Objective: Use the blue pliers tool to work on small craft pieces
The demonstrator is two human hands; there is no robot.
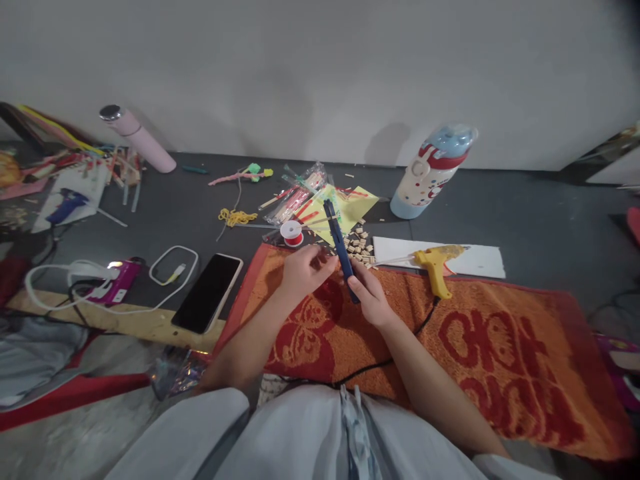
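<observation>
My right hand (369,295) is closed around the lower end of a dark blue stick-shaped tool (337,241), held tilted up and away over an orange and red towel (500,347). My left hand (303,270) is curled with its fingers pinched next to the tool; whatever it holds is too small to make out. Just beyond the hands lie several small wooden blocks (359,247), a red and white spool (291,233) and a yellow paper sheet (350,205). A yellow glue gun (436,263) rests to the right on a white card (475,260).
A black phone (207,292) lies left of the towel, beside white cables and a purple device (116,280). A white and blue bottle (431,172) and a pink flask (137,139) stand near the wall. Craft sticks, wrappers and yellow thread (236,216) litter the dark floor.
</observation>
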